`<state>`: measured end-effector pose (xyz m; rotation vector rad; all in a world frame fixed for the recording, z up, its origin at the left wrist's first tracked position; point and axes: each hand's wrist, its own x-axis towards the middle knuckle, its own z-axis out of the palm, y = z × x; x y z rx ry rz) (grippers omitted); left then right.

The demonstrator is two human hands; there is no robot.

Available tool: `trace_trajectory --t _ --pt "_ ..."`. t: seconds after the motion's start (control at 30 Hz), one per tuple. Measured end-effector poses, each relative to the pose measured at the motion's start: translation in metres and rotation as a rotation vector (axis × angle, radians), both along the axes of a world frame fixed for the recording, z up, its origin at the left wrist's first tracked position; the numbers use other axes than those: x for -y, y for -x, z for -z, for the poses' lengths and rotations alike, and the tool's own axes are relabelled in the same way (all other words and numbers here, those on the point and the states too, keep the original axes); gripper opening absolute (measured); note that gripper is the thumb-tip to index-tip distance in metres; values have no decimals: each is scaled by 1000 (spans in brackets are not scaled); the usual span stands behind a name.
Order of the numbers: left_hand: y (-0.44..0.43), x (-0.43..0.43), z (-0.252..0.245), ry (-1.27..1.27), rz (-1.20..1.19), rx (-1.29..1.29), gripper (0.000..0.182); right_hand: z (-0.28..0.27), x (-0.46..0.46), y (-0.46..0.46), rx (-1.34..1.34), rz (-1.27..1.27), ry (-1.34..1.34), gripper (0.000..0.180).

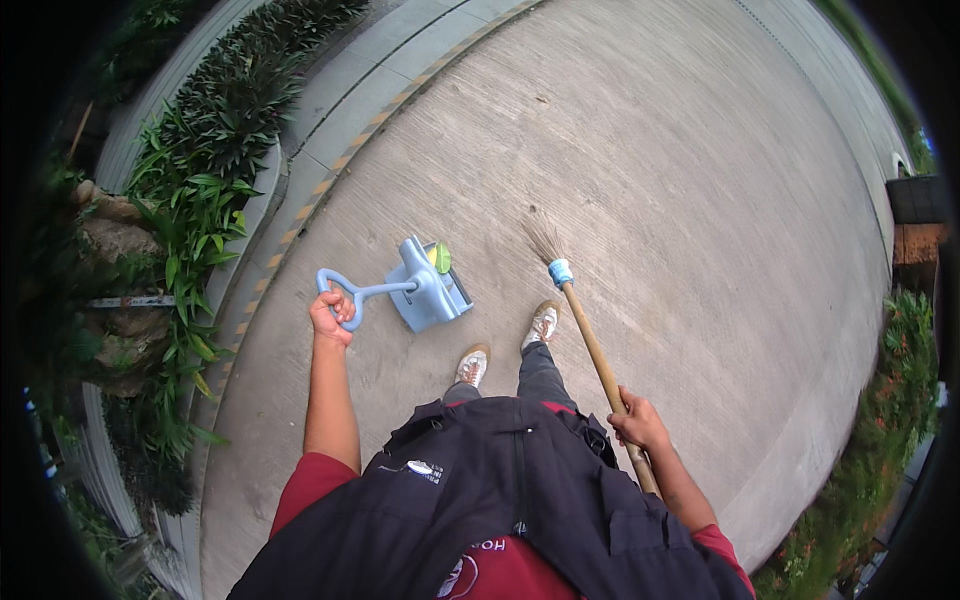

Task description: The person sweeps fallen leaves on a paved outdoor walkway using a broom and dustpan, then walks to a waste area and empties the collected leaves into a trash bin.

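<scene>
My left hand (332, 316) grips the loop handle of a light-blue plastic long-handled dustpan (427, 292). A green leaf (442, 258) and something yellow show at the pan's opening; the rest of its inside is hidden. My right hand (640, 421) is wrapped around the wooden pole of a stick broom (589, 322). Blue and white binding (559, 272) holds the broom's thin bristles (544, 235), which point ahead of my feet. Close to the bristle tips lies a small dark bit (533, 208) on the concrete pavement (675, 187).
A kerb with yellow and dark stripes (307, 210) curves along the left. Beyond it are a walkway (352, 75), leafy plants (187, 232) and rocks (124, 232). Flowering shrubs (885, 420) edge the right side. A small brown scrap (541, 99) lies farther ahead on the pavement.
</scene>
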<state>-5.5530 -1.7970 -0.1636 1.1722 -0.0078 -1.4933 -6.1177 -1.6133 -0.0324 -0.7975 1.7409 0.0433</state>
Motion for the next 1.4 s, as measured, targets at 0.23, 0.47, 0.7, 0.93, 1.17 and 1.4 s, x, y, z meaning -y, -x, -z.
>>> trace_trajectory --t 0.23,0.47,0.7,0.93,1.17,1.4 --pt "48 2 -10 -73 -159 110 51 126 129 23 -195 -433 298 59" --pt "55 20 -17 -290 -110 349 54 169 140 19 -35 -972 120 37" --pt "82 37 -45 -197 -117 185 63 124 149 79 72 -976 180 63" --pt "84 74 -144 -90 -118 270 45 -20 185 165 176 -708 -30 81" --pt "128 137 -149 37 -227 224 24 -103 216 209 328 -449 71 81" --pt "159 253 -121 97 -337 123 18 5 314 235 357 -24 143 79"
